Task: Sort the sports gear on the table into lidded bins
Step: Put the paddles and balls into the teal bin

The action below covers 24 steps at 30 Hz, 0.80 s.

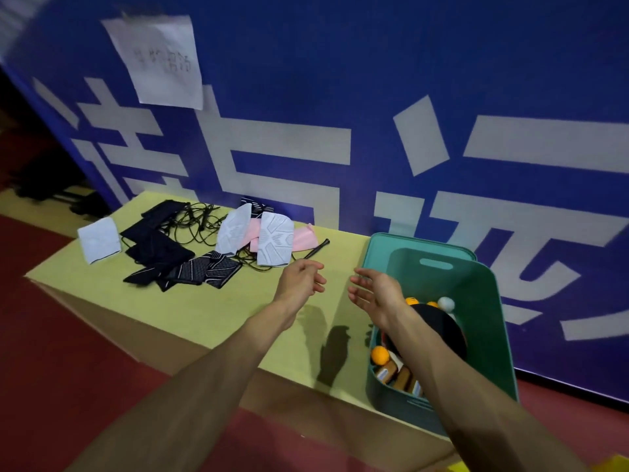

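Close by on the right, the green plastic bin (490, 277) sits open-topped on the yellow bench (204, 311); orange balls (379, 355) and a round black paddle (439, 321) lie inside; the right hand (374, 291) hangs over its left rim, grip loose, holding nothing; the left hand (303, 277) is just beside it, grip loose and bare too; the gear pile lies farther off, to the left; the grey knit pad (275, 238) is nearest, its long side pointing away; the left hand is closer, so it probably reaches first; the black patterned wraps (190, 270) and black skipping rope (200, 219) lie beyond.
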Tool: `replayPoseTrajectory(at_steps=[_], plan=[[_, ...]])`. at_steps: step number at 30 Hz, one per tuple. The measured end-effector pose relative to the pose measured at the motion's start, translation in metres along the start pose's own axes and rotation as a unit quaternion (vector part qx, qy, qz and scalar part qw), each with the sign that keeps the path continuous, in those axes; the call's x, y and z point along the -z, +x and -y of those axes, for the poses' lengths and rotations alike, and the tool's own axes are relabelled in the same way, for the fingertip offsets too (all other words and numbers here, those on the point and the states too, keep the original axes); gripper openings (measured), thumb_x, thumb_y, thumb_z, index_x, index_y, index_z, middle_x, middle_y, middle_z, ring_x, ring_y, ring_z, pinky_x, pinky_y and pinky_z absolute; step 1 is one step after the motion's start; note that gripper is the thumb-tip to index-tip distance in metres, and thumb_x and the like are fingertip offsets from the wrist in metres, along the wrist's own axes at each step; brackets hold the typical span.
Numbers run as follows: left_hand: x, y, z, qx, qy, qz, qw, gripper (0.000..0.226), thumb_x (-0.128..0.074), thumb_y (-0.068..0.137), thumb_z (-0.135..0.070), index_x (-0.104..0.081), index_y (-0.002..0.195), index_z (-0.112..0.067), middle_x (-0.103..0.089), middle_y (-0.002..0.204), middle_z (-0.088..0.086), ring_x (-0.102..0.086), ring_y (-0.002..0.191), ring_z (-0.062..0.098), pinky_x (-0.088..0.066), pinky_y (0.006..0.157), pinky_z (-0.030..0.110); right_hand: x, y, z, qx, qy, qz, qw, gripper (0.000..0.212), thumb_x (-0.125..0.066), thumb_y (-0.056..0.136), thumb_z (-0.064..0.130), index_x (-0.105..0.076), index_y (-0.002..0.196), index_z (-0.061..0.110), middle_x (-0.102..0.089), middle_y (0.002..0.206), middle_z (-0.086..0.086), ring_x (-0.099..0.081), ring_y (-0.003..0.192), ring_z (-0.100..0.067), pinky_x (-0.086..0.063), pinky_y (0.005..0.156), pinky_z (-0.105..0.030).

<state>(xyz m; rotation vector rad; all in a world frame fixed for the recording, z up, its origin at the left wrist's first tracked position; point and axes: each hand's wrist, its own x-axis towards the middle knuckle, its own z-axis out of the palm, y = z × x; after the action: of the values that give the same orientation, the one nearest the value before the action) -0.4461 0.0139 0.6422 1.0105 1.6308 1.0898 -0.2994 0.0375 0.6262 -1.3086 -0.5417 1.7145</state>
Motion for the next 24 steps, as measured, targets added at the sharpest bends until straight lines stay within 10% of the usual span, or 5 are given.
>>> replayPoseTrajectory(at_steps=[24], plan=[[0.003, 0.114, 0.014, 0.002, 0.033, 0.063, 0.997, 0.023, -0.041, 0.096, -0.013, -0.063, 0.101, -0.012, -0.064, 0.085, 0.006, -0.059, 0.073, 0.017, -0.045, 0.069, 0.026, -0.013, 0.068, 0.044, 0.14, -0.179, -0.112, 0.967, 0.02, -0.049, 0.099, 0.018, -0.06, 0.113, 0.009, -0.063, 0.1, -0.009, -0.06, 0.085, -0.021, -0.055, 0.078, -0.034]])
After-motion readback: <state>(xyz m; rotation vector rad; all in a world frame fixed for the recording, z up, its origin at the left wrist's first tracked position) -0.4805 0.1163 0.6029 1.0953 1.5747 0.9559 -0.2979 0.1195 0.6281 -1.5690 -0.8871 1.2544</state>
